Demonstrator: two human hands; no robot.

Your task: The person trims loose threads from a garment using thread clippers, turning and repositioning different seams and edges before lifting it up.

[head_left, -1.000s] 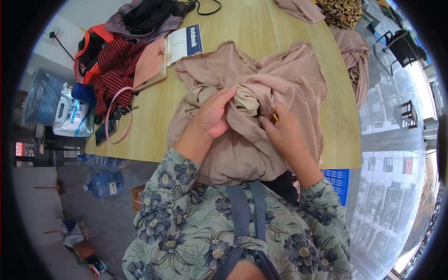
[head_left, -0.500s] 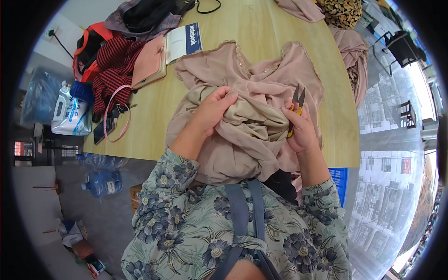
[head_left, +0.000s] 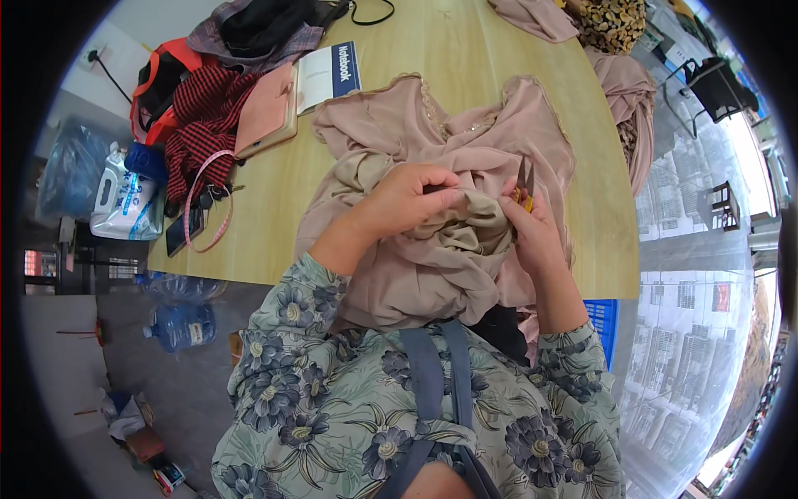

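A dusty-pink dress [head_left: 424, 291] with trimmed edges lies bunched over the table's front edge, its beige lining [head_left: 474, 229] turned up in the middle. My left hand [head_left: 411, 200] is over the folds, thumb and fingers curled at the edge of the cloth. The fingertips partly hide what they pinch. In my right hand [head_left: 536, 229] is a pair of scissors [head_left: 524, 179] with yellow handles, blades pointing away from me. That hand's thumb and forefinger also press on the lining's right edge.
On the wooden table [head_left: 416, 41], to the left, are a pink notebook [head_left: 266, 108], a blue-and-white notebook [head_left: 332, 75], a tape measure [head_left: 193, 204], a phone [head_left: 184, 230] and red-black striped cloth [head_left: 204, 125]. More pink cloth [head_left: 623, 100] hangs at the right edge. Below right stands a blue basket [head_left: 602, 328].
My left hand has shifted right across the cloth, closer to my right hand, and turned more palm-down. The scissors have tilted more upright, and the lining between the hands has bunched up.
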